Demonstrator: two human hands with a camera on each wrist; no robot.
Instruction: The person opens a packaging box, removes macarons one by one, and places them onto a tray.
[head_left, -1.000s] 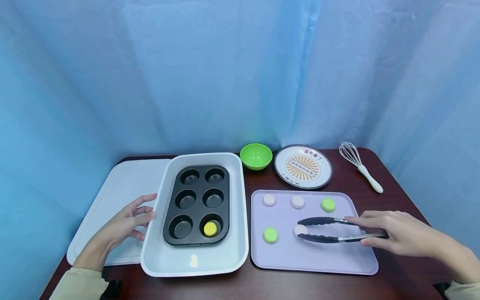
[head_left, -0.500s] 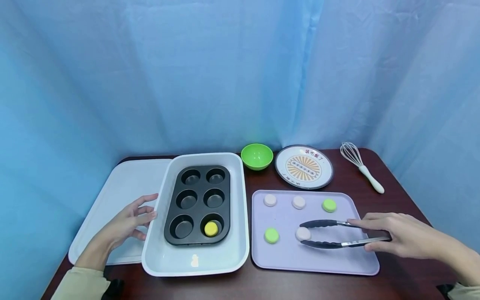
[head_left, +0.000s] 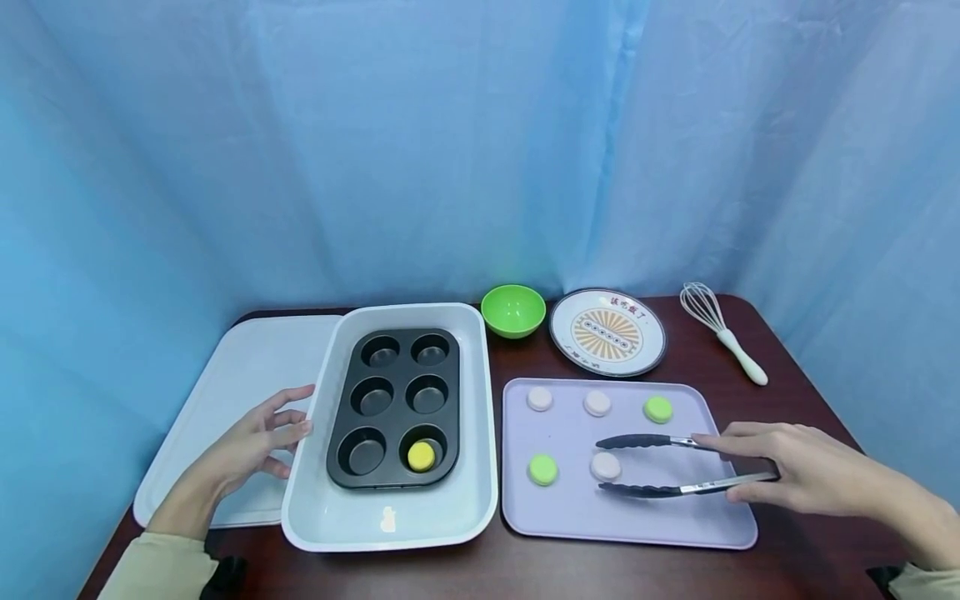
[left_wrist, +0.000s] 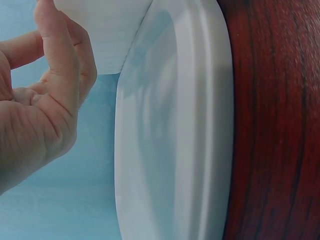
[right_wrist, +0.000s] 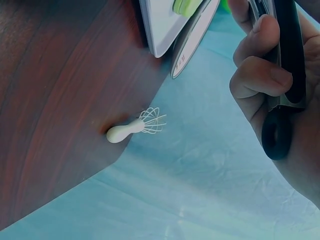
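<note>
My right hand [head_left: 795, 467] grips black-and-steel tongs [head_left: 686, 489] over a lilac tray [head_left: 637, 521]. The tongs' arms are spread on either side of a pale macaron [head_left: 605, 467], with a visible gap on its far side. Also on the tray are two more pale macarons [head_left: 597, 403], a green macaron [head_left: 543, 470] at left and another at far right. My left hand [head_left: 247, 442], fingers loosely bent, is at the left rim of a white bin [head_left: 390, 525]; contact is hard to tell. In the bin, a dark muffin pan [head_left: 393, 408] has a yellow macaron [head_left: 421, 456] in its near-right cup.
A white tray [head_left: 255, 358] lies at left, partly behind the bin. Along the back are a green bowl [head_left: 513, 312], a patterned plate [head_left: 607, 333] and a whisk [head_left: 738, 354]. Blue curtain [head_left: 450, 150] surrounds the dark wooden table [head_left: 525, 575].
The tongs' arms have spread wider around the pale macaron, and that macaron has shifted slightly right on the tray since a second ago. My left hand has stayed put.
</note>
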